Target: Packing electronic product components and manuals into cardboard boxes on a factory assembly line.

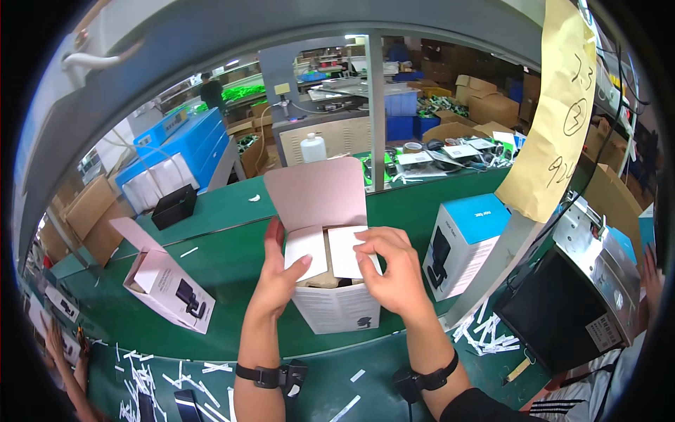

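On the green bench [239, 299], near the middle, an upright white box [334, 309] stands with its pinkish lid [316, 190] raised at the far side. Its left flap [306, 247] and right flap [342, 254] fold inward over brown cardboard [320, 283], with a gap between them. Handling these flaps well likely calls for light, even pressure close to the fold lines, so neither creases, while one hand steadies the wall. The left hand [276, 280] is spread around the box's left edge, thumb on the left flap, fingers along the outside. The right hand [395, 273] arches over the right flap, fingers bent, thumb near the forefinger; whether they pinch the flap, I cannot tell. From the near edge, the left forearm points almost straight ahead, while the right slants leftward.
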### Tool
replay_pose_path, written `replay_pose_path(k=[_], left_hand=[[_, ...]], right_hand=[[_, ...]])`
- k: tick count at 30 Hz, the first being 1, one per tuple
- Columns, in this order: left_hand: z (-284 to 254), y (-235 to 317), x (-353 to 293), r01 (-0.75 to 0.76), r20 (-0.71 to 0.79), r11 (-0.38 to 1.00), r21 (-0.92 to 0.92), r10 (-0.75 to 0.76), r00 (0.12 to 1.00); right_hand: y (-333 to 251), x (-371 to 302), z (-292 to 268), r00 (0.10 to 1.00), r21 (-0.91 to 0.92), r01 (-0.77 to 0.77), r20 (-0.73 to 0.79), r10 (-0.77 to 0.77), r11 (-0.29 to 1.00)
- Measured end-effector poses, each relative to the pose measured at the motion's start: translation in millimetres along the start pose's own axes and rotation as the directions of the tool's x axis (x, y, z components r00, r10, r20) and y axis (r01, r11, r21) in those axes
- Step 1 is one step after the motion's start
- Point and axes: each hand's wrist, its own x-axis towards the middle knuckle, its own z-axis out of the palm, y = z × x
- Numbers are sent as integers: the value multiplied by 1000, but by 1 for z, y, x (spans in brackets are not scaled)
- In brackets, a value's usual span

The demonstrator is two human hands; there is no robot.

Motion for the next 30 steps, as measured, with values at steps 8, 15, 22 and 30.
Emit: replay_pose_path(k=[8, 15, 22, 30], left_hand=[[10, 1, -10, -30, 191, 964, -264, 82, 978], [46, -13, -32, -314, -282, 870, 380, 432, 857], [55, 10, -40, -586, -219, 486, 648, 857, 467], [44, 14, -23, -157, -397, 976, 154, 206, 894]], right_hand=[[15, 6, -4, 970, 287, -195, 197, 141, 938], [32, 14, -18, 960, 182, 196, 166, -227, 963], [-20, 11, -29, 826, -180, 534, -100, -555, 826], [-56, 2, -15, 923, -292, 366, 235, -304, 884]])
